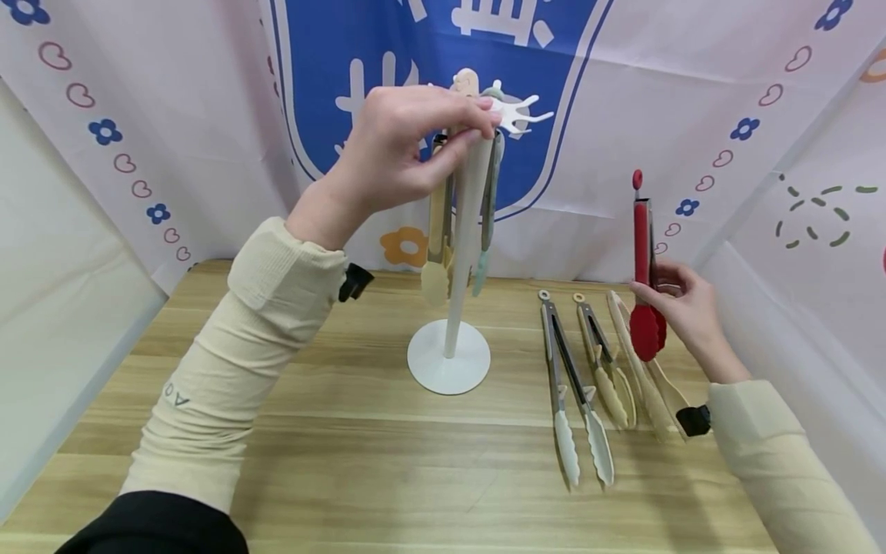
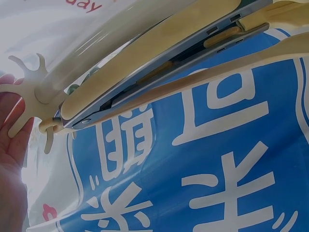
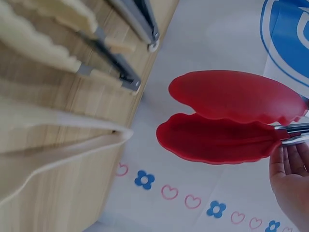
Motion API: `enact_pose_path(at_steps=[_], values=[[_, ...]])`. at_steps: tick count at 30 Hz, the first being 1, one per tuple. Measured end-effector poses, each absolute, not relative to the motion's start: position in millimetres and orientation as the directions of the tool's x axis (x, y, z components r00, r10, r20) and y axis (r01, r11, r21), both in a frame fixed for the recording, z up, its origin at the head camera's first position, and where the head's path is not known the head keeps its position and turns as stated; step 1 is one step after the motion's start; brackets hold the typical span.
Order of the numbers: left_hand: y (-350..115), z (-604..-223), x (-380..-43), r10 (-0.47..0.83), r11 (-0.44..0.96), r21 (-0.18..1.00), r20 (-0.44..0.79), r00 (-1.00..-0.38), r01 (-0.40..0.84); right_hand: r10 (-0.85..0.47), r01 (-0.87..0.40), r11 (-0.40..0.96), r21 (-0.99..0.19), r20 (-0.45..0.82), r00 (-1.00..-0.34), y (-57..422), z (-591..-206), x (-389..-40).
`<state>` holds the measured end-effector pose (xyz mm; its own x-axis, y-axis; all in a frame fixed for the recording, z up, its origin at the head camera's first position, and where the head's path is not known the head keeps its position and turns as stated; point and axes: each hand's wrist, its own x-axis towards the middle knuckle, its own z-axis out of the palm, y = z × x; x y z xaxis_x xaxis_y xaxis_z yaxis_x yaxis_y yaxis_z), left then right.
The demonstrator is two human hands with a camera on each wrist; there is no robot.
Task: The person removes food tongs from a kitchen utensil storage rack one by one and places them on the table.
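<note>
Near the top centre of the head view, the left hand (image 1: 398,150) is raised to the crown of the white metal stand with a round flat base (image 1: 450,358), its fingers curled round the upper end of the cream silicone-and-steel tongs (image 1: 438,231). It holds them just below the white pronged hooks (image 1: 515,115), seemingly so the loop at the end can meet a prong. In the left wrist view the tongs' brushed steel channel and smooth cream grip run diagonally across the frame, and a pale hook (image 2: 21,104) sits against the palm. Pale green tongs (image 1: 487,215) hang on the far side of the pole, heads down, since they are hung by their top ends.

At the right of the frame, the right hand (image 1: 681,308) pinches the red silicone-tipped tongs (image 1: 645,269) around their middle and holds them upright, scalloped heads down just above the surface and the red pull knob at the top. In the right wrist view those heads are matte, rounded and wavy-edged, nearly closed on each other.

On the light wooden plank surface (image 1: 346,446), lower right of centre, three more pairs lie side by side, handles pointing away: long steel tongs with white tips (image 1: 574,385), shorter steel tongs with cream heads (image 1: 605,365), and pale wooden tongs (image 1: 647,377) nearest the right hand. A printed cloth backdrop (image 1: 588,61) with a blue emblem, hearts and flowers hangs behind.
</note>
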<state>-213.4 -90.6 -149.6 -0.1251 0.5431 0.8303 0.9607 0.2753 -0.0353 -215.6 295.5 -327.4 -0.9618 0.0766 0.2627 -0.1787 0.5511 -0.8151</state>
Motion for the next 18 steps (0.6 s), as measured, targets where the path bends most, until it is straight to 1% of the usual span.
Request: enact_pose_path(at_steps=[7,18], values=[[-91.2,-150.1,-213.1,0.546,0.281,-0.031,0.827,-0.133,0.959,0.105,-0.138,0.601,-0.787,0.249,-0.963,312.5,-329.5,-211.4],[-90.6,-149.7,-213.6,0.543,0.272,-0.033,0.830,-0.125,0.962,0.172,-0.063,0.676,-0.735,0.239,-0.956,334.5,-331.6,-208.1]])
